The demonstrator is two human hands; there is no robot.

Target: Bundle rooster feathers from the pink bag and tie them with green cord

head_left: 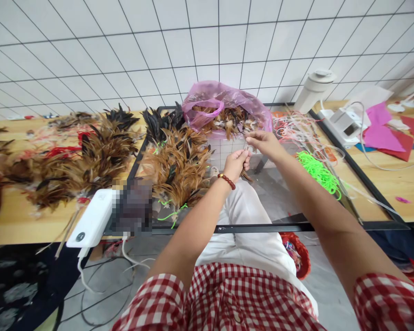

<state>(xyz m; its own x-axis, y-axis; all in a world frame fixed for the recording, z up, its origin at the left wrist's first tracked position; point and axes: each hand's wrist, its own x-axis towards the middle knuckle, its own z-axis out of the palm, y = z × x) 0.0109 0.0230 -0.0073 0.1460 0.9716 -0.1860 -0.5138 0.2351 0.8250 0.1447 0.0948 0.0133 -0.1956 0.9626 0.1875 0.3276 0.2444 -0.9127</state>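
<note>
**Hands at a feather bundle**

The left hand (237,164) is fisted around a small feather bundle (245,174), over the glass table (279,193). The right hand (264,141) pinches something thin just above it, too small to tell. Behind lies a pink bag (224,103); left, a feather pile (177,168); right, green cords (319,172).

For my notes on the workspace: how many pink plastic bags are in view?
1. The pink plastic bag sits at the far edge of the glass table, holding feathers, just beyond the right hand. Others may be hidden.
</note>
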